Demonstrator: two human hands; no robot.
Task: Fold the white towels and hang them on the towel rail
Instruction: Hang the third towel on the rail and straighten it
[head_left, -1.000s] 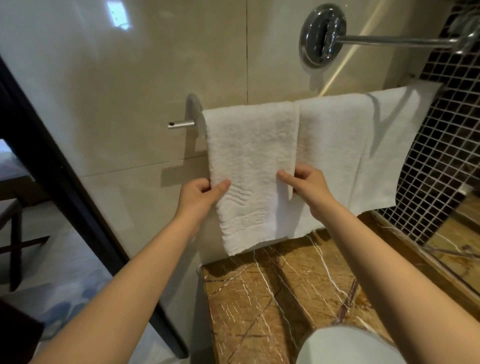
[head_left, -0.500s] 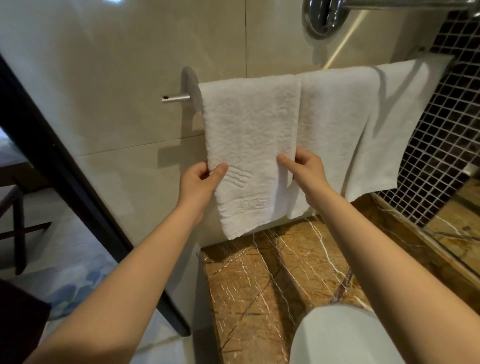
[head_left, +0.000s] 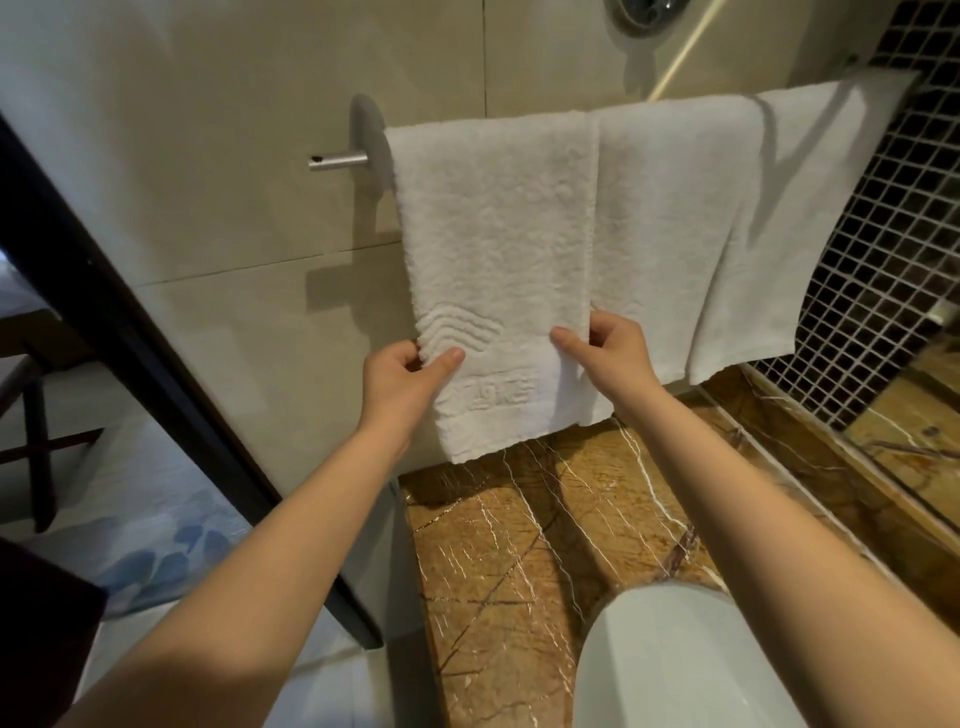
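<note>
**Head camera: both hands pinch the lower edges of the leftmost hanging towel**

Head view looks down two bare forearms to a towel rail (head_left: 337, 161) on a beige tiled wall (head_left: 208, 130). Three white towels hang over the rail side by side. The leftmost towel (head_left: 493, 234) is folded into a narrow strip with an embossed wave pattern and a lettered band near its lower end.

The left hand (head_left: 402, 376) grips this towel's left edge just beside the wave pattern, with the thumb on the front face and the fingers curled behind the cloth. The right hand (head_left: 608, 348) pinches its right edge at about the same height, with the thumb lying on the front and the fingers wrapped around the side.

The middle towel (head_left: 670, 223) touches the first along its right edge. The right towel (head_left: 810, 208) overlaps the middle one and hangs in front of a dark mosaic wall (head_left: 872, 270).

Below the towels lies a brown veined marble ledge (head_left: 519, 545). A white rounded ceramic fixture (head_left: 675, 665) sits at the bottom of the picture. A dark door frame (head_left: 130, 332) slants along the left.
</note>
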